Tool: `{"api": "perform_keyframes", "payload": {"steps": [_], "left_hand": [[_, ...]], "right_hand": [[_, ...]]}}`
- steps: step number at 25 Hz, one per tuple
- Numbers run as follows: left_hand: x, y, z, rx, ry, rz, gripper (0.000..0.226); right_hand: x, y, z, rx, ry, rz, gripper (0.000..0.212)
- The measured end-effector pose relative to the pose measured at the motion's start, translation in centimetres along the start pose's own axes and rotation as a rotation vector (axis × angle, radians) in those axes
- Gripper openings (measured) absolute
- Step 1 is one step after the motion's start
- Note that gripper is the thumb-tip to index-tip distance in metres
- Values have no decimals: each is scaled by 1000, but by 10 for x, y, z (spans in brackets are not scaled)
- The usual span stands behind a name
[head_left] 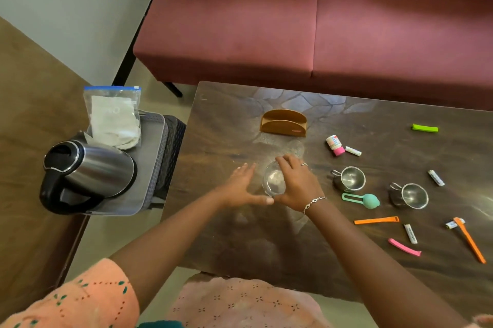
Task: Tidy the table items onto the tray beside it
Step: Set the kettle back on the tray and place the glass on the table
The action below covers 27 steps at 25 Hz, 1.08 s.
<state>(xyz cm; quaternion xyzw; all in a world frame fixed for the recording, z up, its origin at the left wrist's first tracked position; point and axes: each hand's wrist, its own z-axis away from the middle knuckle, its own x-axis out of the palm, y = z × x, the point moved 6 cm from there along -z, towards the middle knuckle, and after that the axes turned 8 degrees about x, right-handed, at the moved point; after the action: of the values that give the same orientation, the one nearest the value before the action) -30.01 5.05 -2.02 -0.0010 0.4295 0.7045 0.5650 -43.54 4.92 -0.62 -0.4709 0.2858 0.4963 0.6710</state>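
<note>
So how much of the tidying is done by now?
Barely begun. The tray already holds a kettle and a zip bag. In hand: the right hand curls round a glass bowl on the table, the left hand open beside it. Left on the table: napkin holder, small bottle, two steel cups, teal infuser, orange clip and other small bits.

Soft, even daylight fills the frame, perhaps coming from the right, where pale glare streaks the table (373,114) at the right edge. Highlights glint on the steel kettle (106,167) and two steel cups (349,178) (410,195). Shadows are faint. Wide-angle distortion bends the edges; the lower-left sleeve (80,301) looks soft.
</note>
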Motion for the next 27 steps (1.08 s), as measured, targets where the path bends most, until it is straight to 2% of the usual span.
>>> {"api": "perform_keyframes", "payload": {"steps": [3, 6, 14, 23, 27], "left_hand": [[14, -3, -8, 18, -57, -428, 110], [20, 0, -17, 42, -61, -596, 106], [25, 5, -26, 41, -55, -628, 101], [26, 10, -21, 48, -34, -648, 96], [20, 15, -13, 48, 1, -649, 93]], "right_hand": [[21, 19, -12, 61, -39, 24, 84], [36, 34, -22, 102, -51, 18, 78], [61, 63, -46, 197, -76, -2, 79], [63, 61, -51, 172, -68, 95, 89], [52, 61, -41, 171, -70, 115, 80]]}}
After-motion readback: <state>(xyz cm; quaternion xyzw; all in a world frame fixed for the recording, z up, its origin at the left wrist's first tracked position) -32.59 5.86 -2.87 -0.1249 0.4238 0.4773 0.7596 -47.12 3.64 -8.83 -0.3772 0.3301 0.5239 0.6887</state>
